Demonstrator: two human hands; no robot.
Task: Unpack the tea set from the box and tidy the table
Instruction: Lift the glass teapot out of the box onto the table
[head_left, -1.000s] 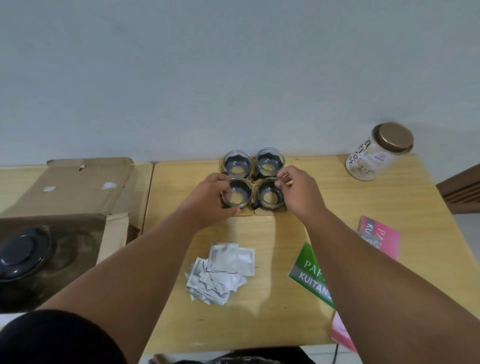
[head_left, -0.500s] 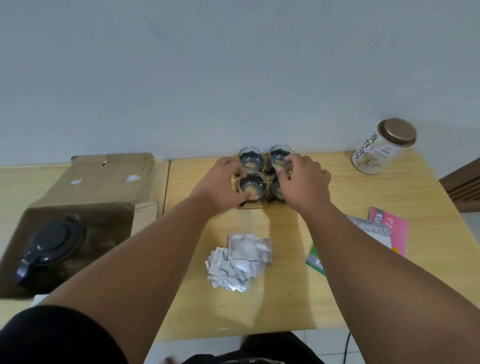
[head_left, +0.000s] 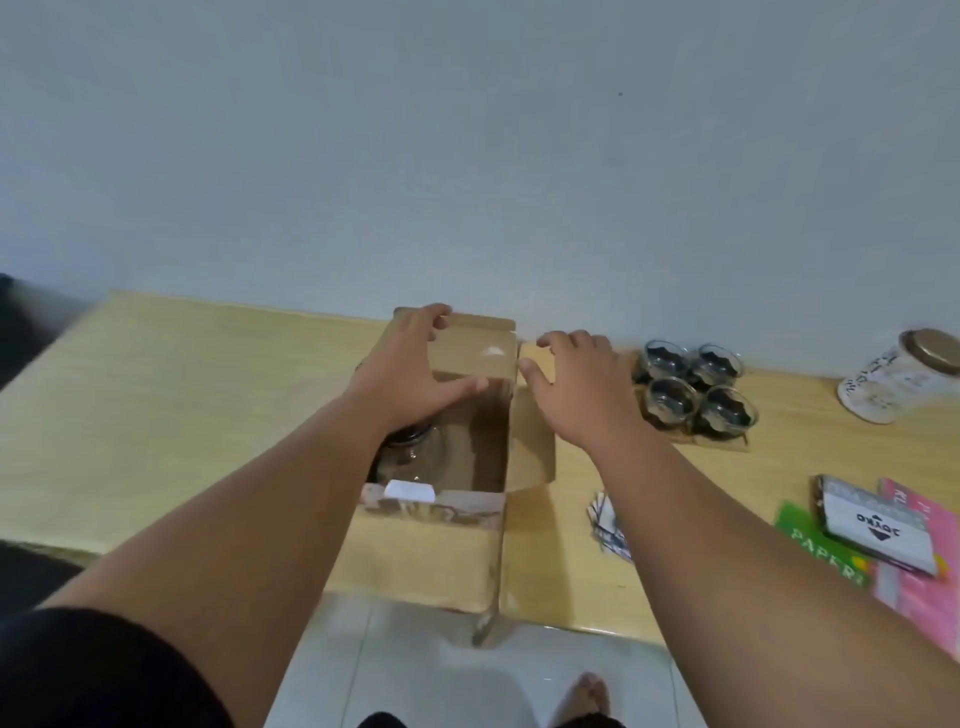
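An open cardboard box (head_left: 436, 551) stands at the table's front edge, in the middle of the view. A glass teapot (head_left: 415, 457) shows inside it, partly hidden by my left forearm. My left hand (head_left: 410, 374) grips the box's far flap (head_left: 478, 353), thumb under it. My right hand (head_left: 582, 389) hovers just right of the box with fingers spread, holding nothing. Several small glass cups (head_left: 693, 392) stand grouped on wooden coasters to the right of my right hand.
A white jar with a bronze lid (head_left: 898, 374) stands at the far right. Green and pink booklets with a white packet (head_left: 878, 525) lie at the right edge. Silver sachets (head_left: 608, 519) peek from under my right forearm. The wooden table (head_left: 182, 415) extends left; floor tiles show below.
Both hands left the glass cups and moved left to the cardboard box. My view swung left, so the cups and jar now sit at the right.
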